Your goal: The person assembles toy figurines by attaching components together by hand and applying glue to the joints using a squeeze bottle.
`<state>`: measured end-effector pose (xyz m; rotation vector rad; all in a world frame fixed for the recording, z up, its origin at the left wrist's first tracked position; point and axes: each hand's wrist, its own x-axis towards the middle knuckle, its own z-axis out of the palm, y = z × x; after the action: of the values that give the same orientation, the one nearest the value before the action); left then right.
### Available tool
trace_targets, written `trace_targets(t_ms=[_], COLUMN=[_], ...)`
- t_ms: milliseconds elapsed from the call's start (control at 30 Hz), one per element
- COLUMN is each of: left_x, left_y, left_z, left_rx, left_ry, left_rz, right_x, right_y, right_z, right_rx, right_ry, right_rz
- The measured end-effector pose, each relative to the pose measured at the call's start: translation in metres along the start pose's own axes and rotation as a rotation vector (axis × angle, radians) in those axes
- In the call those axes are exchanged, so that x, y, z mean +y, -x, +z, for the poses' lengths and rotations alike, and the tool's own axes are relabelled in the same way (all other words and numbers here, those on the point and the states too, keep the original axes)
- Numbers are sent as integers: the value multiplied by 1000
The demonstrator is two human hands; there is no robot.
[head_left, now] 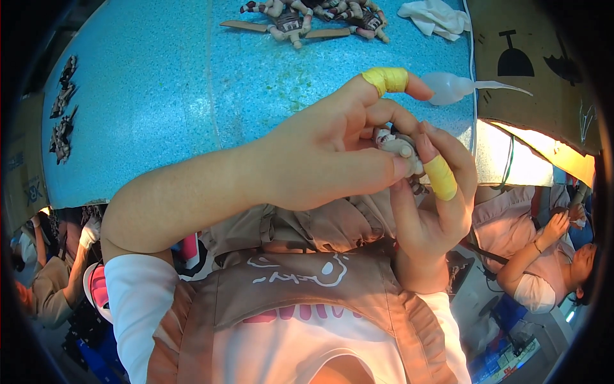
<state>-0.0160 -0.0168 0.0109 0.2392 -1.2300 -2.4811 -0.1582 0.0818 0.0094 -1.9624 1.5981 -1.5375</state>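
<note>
Over the near right part of the blue table [173,96], both my hands are closed on one small figurine [404,150] with beige limbs and darker brown parts. My left hand [326,147] pinches it between the thumb and bent fingers, while the yellow-taped index finger reaches out toward a translucent squeeze bottle [449,89] with a thin nozzle. From the other side, my right hand [438,214] grips the figurine with thumb and fingers; yellow tape wraps one of its fingers too. Much of the figurine is covered by my fingers.
Several similar figurines [291,25], some with flat tan blades, lie at the far edge beside a crumpled white tissue [436,18]. More figurines [62,137] line the left side. A cardboard box [511,80] stands at right. People [534,256] sit at right and left.
</note>
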Motion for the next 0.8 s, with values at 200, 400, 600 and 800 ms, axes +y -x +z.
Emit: trace_targets(t_ms=[200, 400, 600, 800], left_x=[-3, 2, -5, -6], left_y=[0, -3, -1, 1], left_z=[1, -3, -8, -7], left_rx=[21, 82, 45, 68], left_ry=[12, -338, -751, -851], left_rz=[25, 269, 507, 513], right_x=[4, 10, 9, 0], right_y=[2, 10, 5, 2], right_z=[5, -3, -14, -19], right_rx=[19, 182, 261, 164], right_ry=[-9, -283, -1069, -1255], right_rz=[-15, 130, 378, 390])
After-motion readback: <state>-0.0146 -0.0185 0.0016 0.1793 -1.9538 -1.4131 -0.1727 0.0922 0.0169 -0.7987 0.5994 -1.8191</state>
